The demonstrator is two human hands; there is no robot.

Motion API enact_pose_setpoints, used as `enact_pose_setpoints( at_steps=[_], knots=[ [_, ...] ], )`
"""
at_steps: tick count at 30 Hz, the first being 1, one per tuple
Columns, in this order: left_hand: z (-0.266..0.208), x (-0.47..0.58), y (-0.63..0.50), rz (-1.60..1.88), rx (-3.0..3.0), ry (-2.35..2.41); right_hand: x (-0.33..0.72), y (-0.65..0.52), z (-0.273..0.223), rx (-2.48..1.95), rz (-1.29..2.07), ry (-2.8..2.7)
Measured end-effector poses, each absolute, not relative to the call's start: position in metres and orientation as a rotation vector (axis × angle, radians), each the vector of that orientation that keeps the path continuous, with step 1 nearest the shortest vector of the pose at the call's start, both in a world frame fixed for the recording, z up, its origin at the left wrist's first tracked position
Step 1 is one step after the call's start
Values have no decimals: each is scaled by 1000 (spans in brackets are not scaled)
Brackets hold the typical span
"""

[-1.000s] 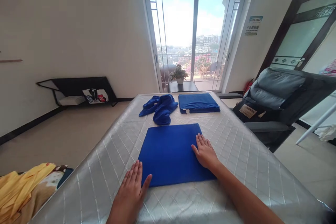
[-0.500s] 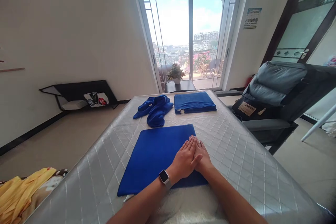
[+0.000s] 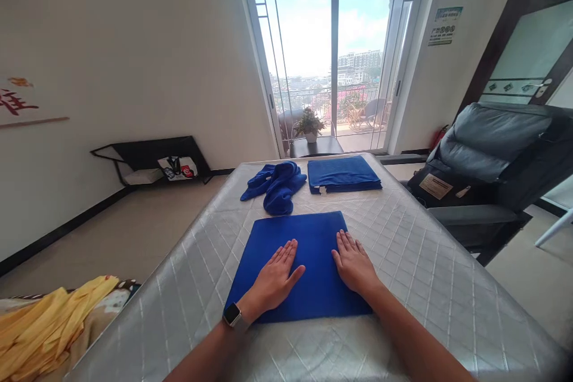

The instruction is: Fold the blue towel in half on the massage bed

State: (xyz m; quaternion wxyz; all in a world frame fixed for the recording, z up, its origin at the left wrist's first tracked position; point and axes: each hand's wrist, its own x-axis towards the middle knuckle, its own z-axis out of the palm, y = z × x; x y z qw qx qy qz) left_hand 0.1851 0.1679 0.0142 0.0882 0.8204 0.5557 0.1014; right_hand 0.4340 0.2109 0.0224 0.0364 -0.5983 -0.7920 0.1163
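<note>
A folded blue towel [image 3: 313, 295] lies flat on the silver quilted table cover [image 3: 403, 256] in front of me. My left hand [image 3: 275, 277] rests on the left half of this towel, fingers stretched out and thumb apart. At the towel's right edge, my right hand [image 3: 356, 262] lies flat with its fingers extended. Neither hand grasps anything. Beyond the towel, a crumpled blue towel [image 3: 280, 185] sits at the far left, and a neat stack of folded blue towels [image 3: 344, 174] lies to the right of it.
A grey reclining armchair [image 3: 481, 149] holding a dark bag [image 3: 441, 188] stands along the right side. Yellow cloth [image 3: 49, 328] is heaped at lower left. A potted plant [image 3: 310, 125] stands on a chair past the far edge, before the sliding glass door [image 3: 335, 42].
My hands were together at the towel's right side. The left hand has slid leftward across it, leaving the two hands apart. The view has turned slightly left.
</note>
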Motion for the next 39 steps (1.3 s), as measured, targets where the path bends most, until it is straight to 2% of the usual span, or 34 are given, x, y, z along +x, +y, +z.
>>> enact_pose_setpoints(
  at_steps=[4,9,16,23,33,39],
  knots=[
    [4,136,156,301,2312,1846,432,211,22,-1874,307,-2446],
    [-2,90,154,470,2010,2010,430,211,18,-1886,246,-2452],
    [11,74,157,774,1803,2029,438,221,33,-1894,156,-2505],
    [18,81,154,921,1735,1858,418,251,46,-1875,186,-2483],
    [22,88,152,924,1725,1806,424,260,11,-1800,341,-2364],
    [35,181,167,564,2308,1439,420,259,12,-1785,327,-2335]
  ],
)
